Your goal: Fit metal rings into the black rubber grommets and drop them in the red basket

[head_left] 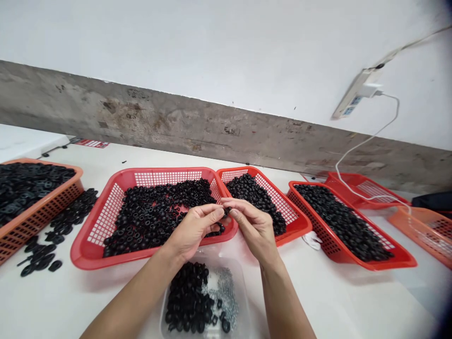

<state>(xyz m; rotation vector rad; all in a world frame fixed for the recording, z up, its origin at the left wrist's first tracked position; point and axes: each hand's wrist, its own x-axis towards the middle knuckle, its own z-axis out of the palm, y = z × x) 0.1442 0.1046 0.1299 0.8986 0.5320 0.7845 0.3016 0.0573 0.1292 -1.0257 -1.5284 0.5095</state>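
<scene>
My left hand (199,227) and my right hand (253,225) meet above the front rim of a red basket. Both pinch a small black part (227,211) between their fingertips; its exact shape is mostly hidden. Behind the left hand, the red basket (93,263) holds many small black rings and round pieces. Under my wrists sits a clear plastic tub (243,301), with black round parts (189,299) on its left side and tiny shiny metal pieces (228,292) on its right.
More baskets of black parts stand right of centre: a red one (300,230) and another (330,249). An orange basket (42,226) is at left, with loose black parts (45,256) beside it. A white cable (348,155) hangs from a power strip (353,96).
</scene>
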